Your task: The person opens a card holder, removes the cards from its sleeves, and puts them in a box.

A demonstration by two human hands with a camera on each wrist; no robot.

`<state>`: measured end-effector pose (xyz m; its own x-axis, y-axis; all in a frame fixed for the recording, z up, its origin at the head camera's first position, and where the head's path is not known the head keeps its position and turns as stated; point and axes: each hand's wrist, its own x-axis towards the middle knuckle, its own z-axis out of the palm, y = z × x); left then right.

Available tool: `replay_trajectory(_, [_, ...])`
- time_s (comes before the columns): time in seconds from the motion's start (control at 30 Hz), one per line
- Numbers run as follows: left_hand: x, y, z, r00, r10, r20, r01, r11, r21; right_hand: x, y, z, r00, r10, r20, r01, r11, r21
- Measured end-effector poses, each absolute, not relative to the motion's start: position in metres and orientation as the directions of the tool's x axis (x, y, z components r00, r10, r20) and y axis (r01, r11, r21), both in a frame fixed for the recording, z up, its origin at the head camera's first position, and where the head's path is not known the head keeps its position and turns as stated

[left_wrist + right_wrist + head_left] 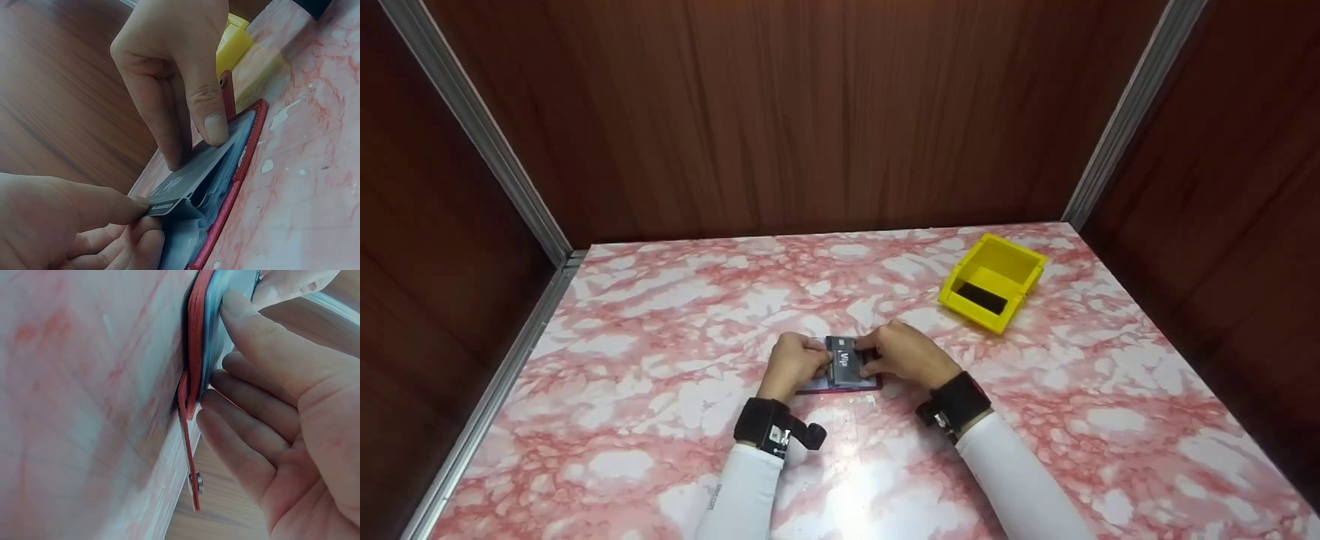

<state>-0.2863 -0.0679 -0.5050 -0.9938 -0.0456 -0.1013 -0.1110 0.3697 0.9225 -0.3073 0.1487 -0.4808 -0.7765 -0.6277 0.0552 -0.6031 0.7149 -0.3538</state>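
Note:
A grey card [846, 362] marked "Vip" lies over a red card holder [242, 163] with clear plastic sleeves [183, 239], open on the table. My left hand [793, 364] pinches the card's near end between thumb and fingers, at the mouth of a sleeve. From the other side my right hand [911, 356] holds the card across its width, thumb on one long edge and fingers at the other. Part of the card seems to sit within the sleeve; how far is hidden. The holder's strap [188, 444], with a metal snap, sticks out beside my right fingers.
A yellow bin [1012, 262] stands at the back right of the pink marbled table [660, 420], with a black rectangular patch at its front. Dark wood-grain panels [810, 120] with metal corner posts enclose the back and sides.

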Motion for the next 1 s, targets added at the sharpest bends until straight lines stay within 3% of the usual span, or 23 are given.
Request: replay_trajectory(1.0, [-0.2867,-0.0745,-0.4982,-0.986,-0.032,-0.163,-0.166,0.253,0.953,-0.3066,0.1461,-0.475,-0.794,-0.608,0.016,-0.575,0.742,-0.344])
